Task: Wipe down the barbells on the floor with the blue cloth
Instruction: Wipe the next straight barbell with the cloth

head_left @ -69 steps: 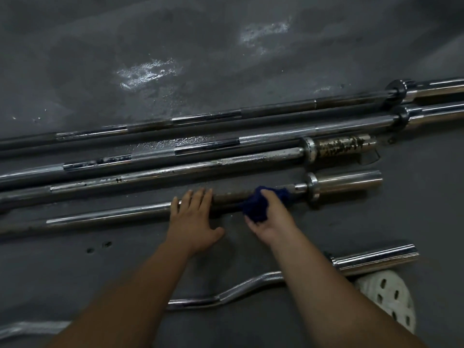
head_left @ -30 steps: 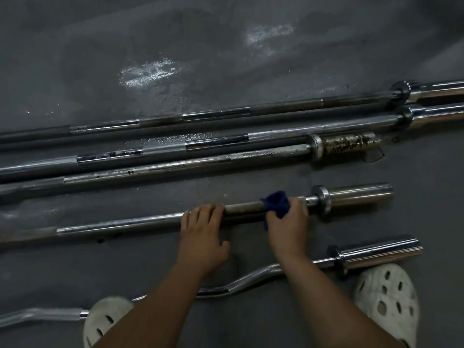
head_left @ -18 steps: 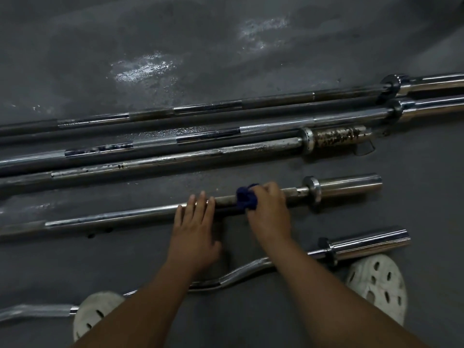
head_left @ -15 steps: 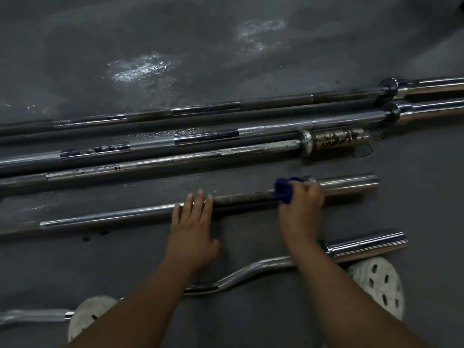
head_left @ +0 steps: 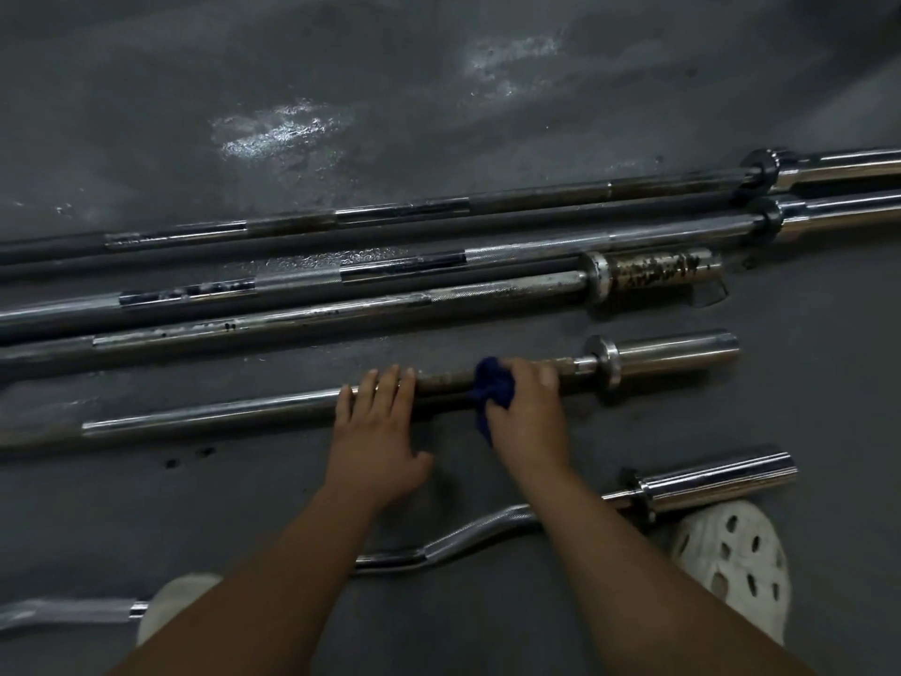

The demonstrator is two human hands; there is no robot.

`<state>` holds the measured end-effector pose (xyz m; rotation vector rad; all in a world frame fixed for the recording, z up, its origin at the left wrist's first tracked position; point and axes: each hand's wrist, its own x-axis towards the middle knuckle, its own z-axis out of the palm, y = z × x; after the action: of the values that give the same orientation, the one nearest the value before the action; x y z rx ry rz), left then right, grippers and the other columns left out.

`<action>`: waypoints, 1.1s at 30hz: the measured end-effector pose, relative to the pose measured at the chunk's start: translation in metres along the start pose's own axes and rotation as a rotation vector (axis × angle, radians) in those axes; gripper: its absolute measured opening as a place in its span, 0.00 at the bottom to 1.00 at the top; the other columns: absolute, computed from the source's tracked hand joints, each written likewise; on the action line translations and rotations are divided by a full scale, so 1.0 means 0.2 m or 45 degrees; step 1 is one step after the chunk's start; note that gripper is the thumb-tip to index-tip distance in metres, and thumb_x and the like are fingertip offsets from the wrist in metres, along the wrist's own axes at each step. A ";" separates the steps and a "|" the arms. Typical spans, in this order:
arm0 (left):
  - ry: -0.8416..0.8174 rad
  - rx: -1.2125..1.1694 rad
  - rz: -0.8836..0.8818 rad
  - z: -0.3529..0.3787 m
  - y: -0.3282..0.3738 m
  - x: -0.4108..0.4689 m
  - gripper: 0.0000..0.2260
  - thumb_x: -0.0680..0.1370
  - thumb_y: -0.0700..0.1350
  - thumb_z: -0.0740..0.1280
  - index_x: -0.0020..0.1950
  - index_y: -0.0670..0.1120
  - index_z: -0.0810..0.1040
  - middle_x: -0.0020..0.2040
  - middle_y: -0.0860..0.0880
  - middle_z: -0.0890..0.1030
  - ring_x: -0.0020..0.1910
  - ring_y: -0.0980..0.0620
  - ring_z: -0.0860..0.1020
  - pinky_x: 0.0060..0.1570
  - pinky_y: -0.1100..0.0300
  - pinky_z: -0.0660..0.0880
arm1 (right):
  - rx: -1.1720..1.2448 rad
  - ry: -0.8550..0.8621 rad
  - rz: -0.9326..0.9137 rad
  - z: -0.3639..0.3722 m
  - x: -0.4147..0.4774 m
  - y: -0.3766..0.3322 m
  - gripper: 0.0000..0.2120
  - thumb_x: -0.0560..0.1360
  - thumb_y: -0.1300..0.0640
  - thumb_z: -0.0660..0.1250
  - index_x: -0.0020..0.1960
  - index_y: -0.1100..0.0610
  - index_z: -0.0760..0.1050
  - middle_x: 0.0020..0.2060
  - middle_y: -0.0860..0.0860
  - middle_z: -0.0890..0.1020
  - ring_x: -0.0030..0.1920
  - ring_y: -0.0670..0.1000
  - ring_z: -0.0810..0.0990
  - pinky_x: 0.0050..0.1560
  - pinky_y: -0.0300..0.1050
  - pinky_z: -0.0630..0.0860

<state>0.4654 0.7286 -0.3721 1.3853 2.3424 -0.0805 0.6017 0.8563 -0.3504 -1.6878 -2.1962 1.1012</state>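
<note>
Several steel barbells lie side by side on the dark floor. The nearest straight barbell [head_left: 219, 417] runs left to right, with a rusty stretch between my hands and a shiny sleeve [head_left: 677, 354] at its right end. My left hand [head_left: 378, 431] rests flat on this bar with straight fingers over it. My right hand [head_left: 529, 412] grips the blue cloth [head_left: 490, 390], wrapped around the bar just left of the collar. A curved chrome curl bar [head_left: 468, 534] lies closer to me, partly hidden by my forearms.
Three longer barbells [head_left: 439, 295] lie beyond, one with a rust-spotted sleeve [head_left: 656, 270]. White perforated clogs show at the lower right [head_left: 731, 558] and lower left [head_left: 175, 595]. Bare grey floor with shiny patches [head_left: 278, 134] stretches behind the bars.
My right hand slid the cloth back and forth along the bar, going right to the collar and returning left to the rusty stretch. My left hand stayed put on the bar.
</note>
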 end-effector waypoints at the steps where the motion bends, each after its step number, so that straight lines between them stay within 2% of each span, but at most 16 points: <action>1: -0.007 -0.009 0.012 -0.01 -0.01 -0.01 0.47 0.67 0.63 0.61 0.81 0.50 0.46 0.81 0.47 0.50 0.80 0.45 0.48 0.77 0.43 0.42 | -0.021 0.005 -0.059 -0.01 0.01 -0.01 0.16 0.71 0.61 0.70 0.58 0.53 0.75 0.58 0.53 0.71 0.51 0.58 0.78 0.52 0.47 0.75; 4: -0.033 -0.015 0.026 -0.02 -0.02 -0.02 0.46 0.70 0.62 0.62 0.81 0.50 0.44 0.82 0.49 0.48 0.80 0.46 0.46 0.77 0.44 0.41 | 0.078 0.286 0.089 -0.10 0.11 0.04 0.17 0.72 0.63 0.70 0.60 0.54 0.76 0.59 0.53 0.71 0.55 0.56 0.76 0.54 0.43 0.70; 6: -0.030 -0.021 0.000 -0.02 0.00 -0.03 0.46 0.70 0.62 0.63 0.81 0.50 0.45 0.81 0.48 0.50 0.80 0.45 0.47 0.77 0.43 0.42 | 0.048 0.363 0.177 -0.09 0.10 0.04 0.18 0.72 0.63 0.70 0.61 0.55 0.76 0.61 0.54 0.70 0.60 0.56 0.73 0.57 0.43 0.69; 8: 0.027 -0.018 -0.028 -0.01 0.03 -0.03 0.45 0.68 0.62 0.63 0.81 0.49 0.52 0.79 0.46 0.57 0.78 0.43 0.53 0.76 0.41 0.45 | -0.183 0.235 0.032 0.02 0.02 -0.06 0.16 0.71 0.60 0.69 0.59 0.53 0.77 0.63 0.54 0.70 0.63 0.59 0.68 0.60 0.48 0.70; 10: 0.073 -0.044 -0.052 0.00 0.05 -0.03 0.42 0.67 0.62 0.64 0.79 0.49 0.58 0.75 0.46 0.64 0.75 0.43 0.59 0.75 0.39 0.49 | -0.352 -0.008 -0.222 0.13 -0.06 -0.16 0.16 0.70 0.59 0.68 0.58 0.51 0.78 0.64 0.51 0.71 0.64 0.58 0.65 0.57 0.50 0.73; 12: 0.120 -0.055 -0.068 0.00 0.05 -0.02 0.39 0.66 0.59 0.65 0.76 0.49 0.64 0.71 0.47 0.68 0.70 0.44 0.65 0.73 0.40 0.55 | -0.406 -0.186 -0.376 0.11 -0.03 -0.18 0.18 0.70 0.61 0.67 0.60 0.51 0.77 0.62 0.49 0.72 0.63 0.56 0.66 0.55 0.49 0.74; 13: 0.154 -0.049 -0.069 0.00 0.04 -0.03 0.38 0.64 0.57 0.66 0.73 0.48 0.67 0.68 0.47 0.71 0.67 0.44 0.68 0.71 0.42 0.59 | -0.398 -0.185 -0.403 0.06 0.02 -0.15 0.20 0.70 0.63 0.66 0.60 0.52 0.77 0.61 0.50 0.73 0.62 0.56 0.68 0.55 0.49 0.74; 14: 0.182 -0.038 -0.065 0.00 0.02 -0.03 0.36 0.63 0.56 0.66 0.71 0.49 0.70 0.66 0.47 0.73 0.64 0.44 0.70 0.68 0.43 0.62 | -0.382 -0.110 -0.357 0.00 0.07 -0.11 0.21 0.68 0.65 0.66 0.60 0.53 0.77 0.60 0.51 0.74 0.60 0.57 0.70 0.56 0.49 0.73; 16: 0.195 -0.026 -0.054 -0.01 0.01 -0.02 0.32 0.63 0.55 0.66 0.68 0.51 0.73 0.62 0.48 0.74 0.60 0.45 0.72 0.63 0.47 0.64 | -0.328 0.197 -0.070 -0.12 0.12 0.02 0.21 0.68 0.65 0.68 0.60 0.55 0.77 0.59 0.55 0.74 0.59 0.59 0.71 0.55 0.47 0.69; 18: 0.178 -0.064 -0.076 0.00 0.02 -0.01 0.26 0.65 0.54 0.65 0.63 0.54 0.75 0.58 0.48 0.74 0.57 0.45 0.71 0.59 0.49 0.64 | -0.388 0.251 0.014 -0.09 0.07 0.02 0.18 0.69 0.63 0.68 0.59 0.56 0.77 0.58 0.56 0.75 0.57 0.60 0.71 0.53 0.48 0.68; 20: 0.168 -0.114 -0.103 0.02 0.05 -0.01 0.22 0.66 0.52 0.64 0.59 0.54 0.76 0.55 0.48 0.74 0.55 0.45 0.71 0.56 0.51 0.64 | -0.523 0.079 -0.308 0.06 -0.05 -0.08 0.16 0.65 0.60 0.68 0.52 0.54 0.79 0.52 0.53 0.79 0.52 0.57 0.73 0.52 0.49 0.71; 22: 0.143 -0.095 -0.075 0.06 0.06 -0.04 0.23 0.68 0.53 0.63 0.62 0.50 0.77 0.58 0.47 0.76 0.57 0.44 0.74 0.59 0.50 0.61 | -0.456 -0.116 -0.559 0.16 -0.15 -0.16 0.17 0.64 0.61 0.68 0.52 0.53 0.80 0.52 0.50 0.80 0.52 0.54 0.73 0.53 0.47 0.72; 24: 0.158 -0.038 -0.033 0.11 0.06 -0.10 0.28 0.68 0.54 0.65 0.67 0.45 0.75 0.62 0.45 0.77 0.62 0.45 0.74 0.67 0.50 0.56 | -0.408 -0.236 -0.628 0.14 -0.15 -0.14 0.20 0.65 0.62 0.68 0.56 0.53 0.79 0.55 0.49 0.78 0.56 0.53 0.72 0.55 0.46 0.74; 26: 0.164 -0.053 -0.013 0.12 0.06 -0.16 0.35 0.67 0.53 0.67 0.73 0.44 0.69 0.65 0.45 0.74 0.66 0.44 0.71 0.71 0.48 0.55 | -0.430 -0.189 -0.641 0.09 -0.12 -0.04 0.18 0.67 0.61 0.67 0.56 0.53 0.79 0.57 0.50 0.77 0.55 0.55 0.73 0.54 0.50 0.76; 29: 0.169 -0.052 -0.025 0.12 0.08 -0.18 0.39 0.65 0.53 0.66 0.76 0.45 0.64 0.70 0.45 0.70 0.71 0.44 0.66 0.74 0.47 0.51 | -0.376 0.056 -0.487 0.00 -0.10 0.11 0.17 0.66 0.62 0.66 0.53 0.54 0.81 0.58 0.54 0.77 0.53 0.58 0.74 0.52 0.53 0.75; 33: 0.121 -0.054 -0.035 0.11 0.05 -0.15 0.40 0.66 0.56 0.65 0.77 0.48 0.62 0.72 0.46 0.69 0.71 0.44 0.65 0.73 0.48 0.48 | -0.273 0.261 -0.106 -0.12 -0.05 0.22 0.26 0.64 0.68 0.70 0.62 0.56 0.77 0.63 0.58 0.72 0.61 0.62 0.70 0.60 0.56 0.72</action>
<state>0.4939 0.7043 -0.3795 1.3650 2.4260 0.0272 0.6514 0.8628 -0.3585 -1.6856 -2.2943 0.6604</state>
